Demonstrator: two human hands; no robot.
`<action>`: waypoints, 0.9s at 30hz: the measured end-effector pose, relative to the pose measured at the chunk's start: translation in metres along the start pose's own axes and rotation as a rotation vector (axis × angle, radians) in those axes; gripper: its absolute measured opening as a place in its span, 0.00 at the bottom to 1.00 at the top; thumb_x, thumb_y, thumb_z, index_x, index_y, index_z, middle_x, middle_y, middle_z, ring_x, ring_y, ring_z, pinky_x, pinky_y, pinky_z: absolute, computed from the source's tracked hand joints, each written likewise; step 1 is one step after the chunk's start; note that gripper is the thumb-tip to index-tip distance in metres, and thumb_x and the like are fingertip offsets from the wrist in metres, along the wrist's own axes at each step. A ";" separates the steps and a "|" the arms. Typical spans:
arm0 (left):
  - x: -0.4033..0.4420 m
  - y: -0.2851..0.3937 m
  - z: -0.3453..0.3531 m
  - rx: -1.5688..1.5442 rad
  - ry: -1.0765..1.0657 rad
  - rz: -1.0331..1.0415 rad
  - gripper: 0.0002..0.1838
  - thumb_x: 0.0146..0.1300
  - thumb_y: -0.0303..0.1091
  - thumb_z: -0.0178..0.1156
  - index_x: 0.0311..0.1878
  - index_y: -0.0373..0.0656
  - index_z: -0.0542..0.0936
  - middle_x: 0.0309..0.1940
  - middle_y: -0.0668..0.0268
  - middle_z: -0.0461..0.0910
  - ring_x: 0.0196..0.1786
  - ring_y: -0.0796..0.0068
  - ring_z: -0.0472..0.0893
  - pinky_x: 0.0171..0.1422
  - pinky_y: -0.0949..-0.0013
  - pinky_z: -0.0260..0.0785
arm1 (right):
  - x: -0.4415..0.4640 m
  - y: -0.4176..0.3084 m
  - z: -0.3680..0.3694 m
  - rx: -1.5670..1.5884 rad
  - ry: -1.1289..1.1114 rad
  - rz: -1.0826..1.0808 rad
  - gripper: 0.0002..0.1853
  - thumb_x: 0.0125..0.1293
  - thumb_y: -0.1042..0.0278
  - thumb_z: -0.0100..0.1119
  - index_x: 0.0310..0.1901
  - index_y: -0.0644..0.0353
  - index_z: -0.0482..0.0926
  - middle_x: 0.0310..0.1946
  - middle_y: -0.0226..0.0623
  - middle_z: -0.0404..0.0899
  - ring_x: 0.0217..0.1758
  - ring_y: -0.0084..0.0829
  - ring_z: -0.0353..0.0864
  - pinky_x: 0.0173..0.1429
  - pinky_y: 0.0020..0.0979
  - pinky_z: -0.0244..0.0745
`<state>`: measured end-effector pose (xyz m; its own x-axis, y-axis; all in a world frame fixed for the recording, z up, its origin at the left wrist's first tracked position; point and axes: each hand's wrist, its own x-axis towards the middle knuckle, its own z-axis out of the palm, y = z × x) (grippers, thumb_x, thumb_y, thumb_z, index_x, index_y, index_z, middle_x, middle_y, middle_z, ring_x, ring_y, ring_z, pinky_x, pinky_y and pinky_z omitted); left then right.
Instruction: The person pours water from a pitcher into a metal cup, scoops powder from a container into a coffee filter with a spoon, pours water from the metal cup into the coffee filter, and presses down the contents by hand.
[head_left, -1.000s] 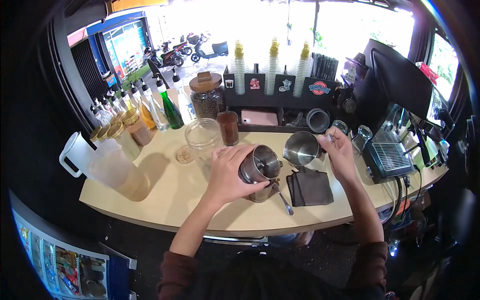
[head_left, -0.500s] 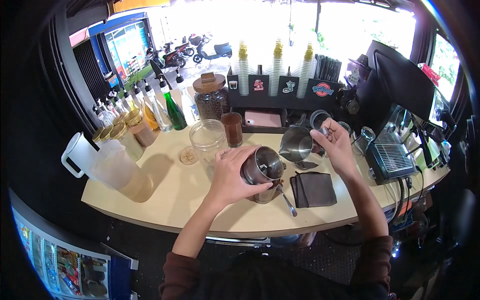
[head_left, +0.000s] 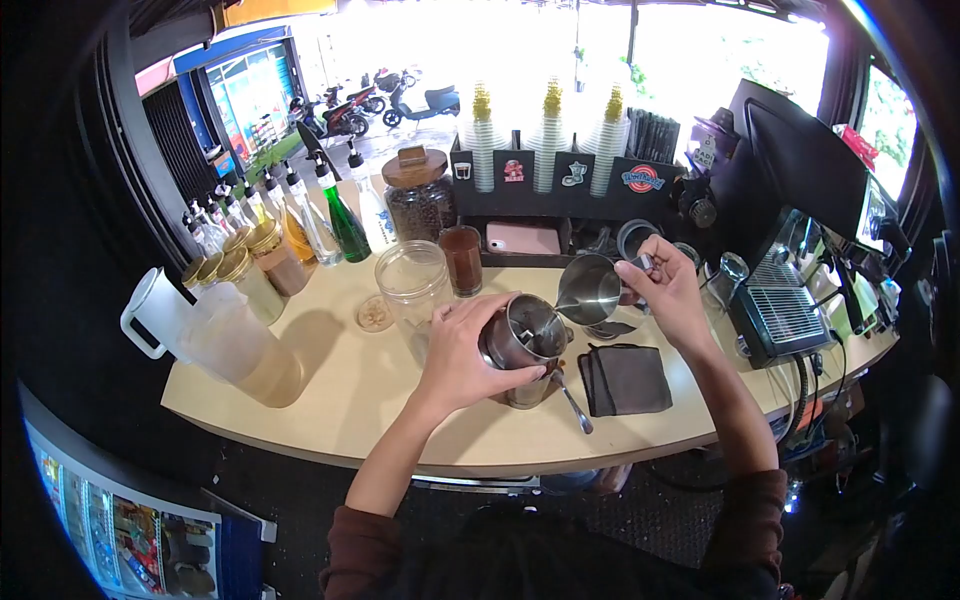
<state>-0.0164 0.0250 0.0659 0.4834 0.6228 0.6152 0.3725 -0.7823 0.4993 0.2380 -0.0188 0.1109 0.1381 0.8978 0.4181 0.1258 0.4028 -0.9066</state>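
My left hand (head_left: 460, 345) wraps round a metal coffee dripper (head_left: 525, 345), which sits slightly tilted over a glass (head_left: 527, 393). A small metal piece shows inside the dripper. In my right hand (head_left: 665, 285) is the handle of a steel milk pitcher (head_left: 588, 290), tipped left with its spout by the dripper's rim. A thin stream seems to run from the spout, though it is too fine to be sure. A spoon (head_left: 573, 403) lies right of the glass. Near my left hand stands an open clear jar (head_left: 412, 270).
A folded dark cloth (head_left: 626, 380) lies on the counter (head_left: 400, 440). Behind are a glass of brown liquid (head_left: 461, 262), a coffee bean jar (head_left: 418, 205) and a cup holder (head_left: 530, 175). Pitchers (head_left: 235, 345), jars and syrup bottles line the left; an espresso machine (head_left: 785, 310) stands right.
The pitcher has moved slightly left and tilted further, bringing its spout to the dripper's rim. My left hand stays on the dripper.
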 end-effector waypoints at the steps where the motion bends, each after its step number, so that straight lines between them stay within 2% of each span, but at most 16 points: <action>1: 0.000 0.000 0.000 -0.003 0.004 0.001 0.43 0.32 0.49 0.79 0.56 0.44 0.77 0.48 0.64 0.81 0.50 0.65 0.78 0.62 0.59 0.57 | 0.000 -0.001 0.000 0.000 0.001 0.000 0.14 0.65 0.73 0.62 0.29 0.55 0.63 0.23 0.21 0.69 0.25 0.09 0.67 0.28 0.17 0.71; 7: -0.001 -0.001 0.002 -0.008 0.009 -0.001 0.43 0.32 0.49 0.79 0.56 0.45 0.77 0.47 0.64 0.82 0.50 0.64 0.79 0.61 0.60 0.59 | 0.002 0.000 -0.001 -0.039 -0.011 -0.037 0.14 0.65 0.72 0.63 0.30 0.56 0.64 0.23 0.21 0.68 0.25 0.09 0.66 0.28 0.18 0.71; 14: -0.004 -0.001 0.005 -0.035 0.012 -0.004 0.41 0.32 0.48 0.79 0.55 0.45 0.77 0.46 0.65 0.82 0.49 0.65 0.80 0.60 0.60 0.61 | 0.008 0.001 0.000 -0.029 -0.014 -0.046 0.15 0.65 0.71 0.63 0.29 0.56 0.64 0.22 0.20 0.66 0.25 0.09 0.64 0.27 0.16 0.67; 17: -0.005 0.002 0.004 -0.060 -0.012 -0.037 0.40 0.32 0.48 0.79 0.53 0.45 0.77 0.45 0.65 0.82 0.49 0.65 0.80 0.61 0.60 0.60 | 0.008 -0.001 0.002 -0.049 -0.027 -0.060 0.15 0.65 0.71 0.63 0.29 0.56 0.64 0.22 0.19 0.65 0.25 0.09 0.64 0.27 0.16 0.66; 19: -0.006 0.000 0.006 -0.078 -0.020 -0.025 0.42 0.34 0.51 0.78 0.56 0.44 0.75 0.45 0.63 0.82 0.50 0.67 0.79 0.61 0.60 0.56 | 0.009 -0.003 0.006 -0.039 -0.030 -0.061 0.15 0.65 0.71 0.62 0.29 0.56 0.63 0.22 0.19 0.65 0.25 0.08 0.64 0.27 0.16 0.66; 26: -0.008 -0.004 0.013 -0.149 -0.024 -0.049 0.42 0.34 0.51 0.77 0.56 0.45 0.74 0.44 0.63 0.82 0.49 0.67 0.79 0.61 0.58 0.56 | 0.010 -0.010 0.014 -0.018 -0.045 -0.072 0.15 0.64 0.72 0.63 0.29 0.56 0.63 0.22 0.20 0.65 0.25 0.08 0.64 0.29 0.17 0.73; 27: -0.008 -0.003 0.013 -0.140 -0.013 -0.039 0.41 0.33 0.46 0.79 0.55 0.43 0.75 0.45 0.63 0.81 0.49 0.66 0.80 0.60 0.61 0.63 | 0.011 -0.010 0.013 -0.053 -0.052 -0.075 0.15 0.64 0.72 0.62 0.29 0.57 0.63 0.22 0.20 0.65 0.25 0.08 0.64 0.29 0.17 0.75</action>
<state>-0.0111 0.0218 0.0515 0.4813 0.6516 0.5863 0.2773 -0.7477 0.6034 0.2250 -0.0106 0.1242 0.0754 0.8742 0.4797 0.1859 0.4603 -0.8681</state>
